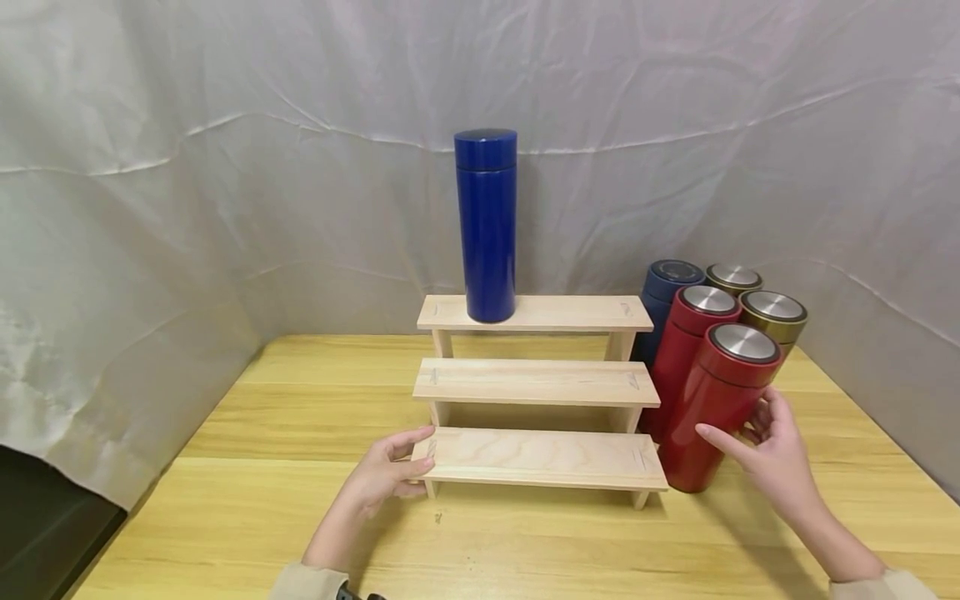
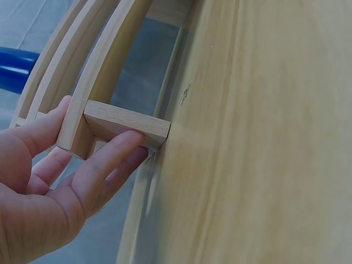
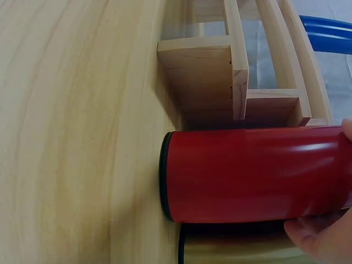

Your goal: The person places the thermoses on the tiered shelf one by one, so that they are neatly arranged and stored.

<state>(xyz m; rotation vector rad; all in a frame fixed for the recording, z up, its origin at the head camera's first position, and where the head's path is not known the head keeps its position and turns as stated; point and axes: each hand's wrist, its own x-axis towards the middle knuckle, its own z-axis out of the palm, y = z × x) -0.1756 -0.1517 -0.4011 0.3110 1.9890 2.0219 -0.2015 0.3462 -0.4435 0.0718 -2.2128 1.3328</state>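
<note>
1. The step in hand, as I judge it, is to manage the front red bottle (image 1: 705,425) with my right hand (image 1: 780,462) while my left hand (image 1: 382,475) steadies the wooden rack (image 1: 536,382).
2. To do this well, I should have the thumb and the fingers on opposite sides of the bottle, with firm and even pressure, because its smooth wall could slip.
3. The rear red bottle (image 1: 678,354) and the near gold bottle (image 1: 778,307) are very close to it, so I think a straight, slow movement is safer; a sideways swing could knock them.
4. I should also mind the lowest board (image 1: 536,454), whose right end is just beside this bottle, and not shake the rack, because the tall blue bottle (image 1: 487,233) stands upright on its top board.
5. My right hand is half curled, with the thumb on the near side of the front red bottle and the fingers bent round its right side. Whether the base presses on the table (image 1: 225,517) or is a little free, I cannot tell.
6. My left hand is partly closed round the left end of the lowest board; two fingers reach the leg (image 2: 118,121) under it.
</note>
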